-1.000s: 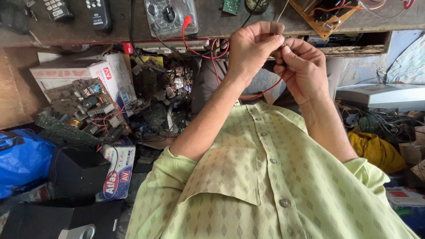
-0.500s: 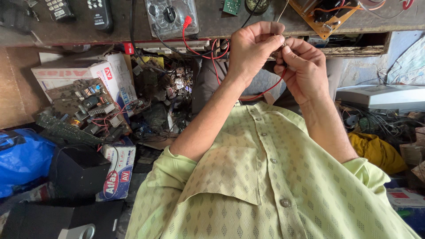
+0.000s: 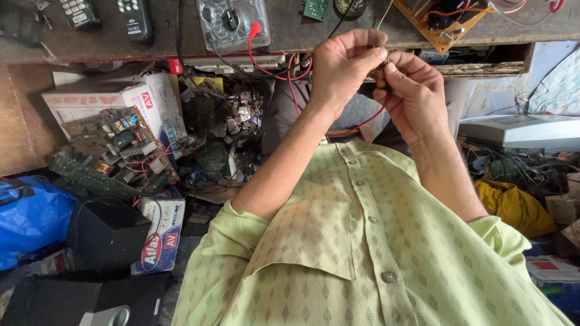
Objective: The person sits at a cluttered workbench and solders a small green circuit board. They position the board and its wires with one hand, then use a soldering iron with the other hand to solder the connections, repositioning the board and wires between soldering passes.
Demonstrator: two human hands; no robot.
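The long scratched wooden workbench [image 3: 338, 33] fills the top of the frame. At upper centre the left hand [image 3: 343, 66] and right hand [image 3: 411, 90] close their fingertips around a thin red insulated wire [image 3: 362, 124], light, limp, probably easiest pinched near its bare end.

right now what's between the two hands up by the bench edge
In the head view, the left hand and right hand meet fingertip to fingertip around a small part, too hidden to identify; a red wire loops just below them.
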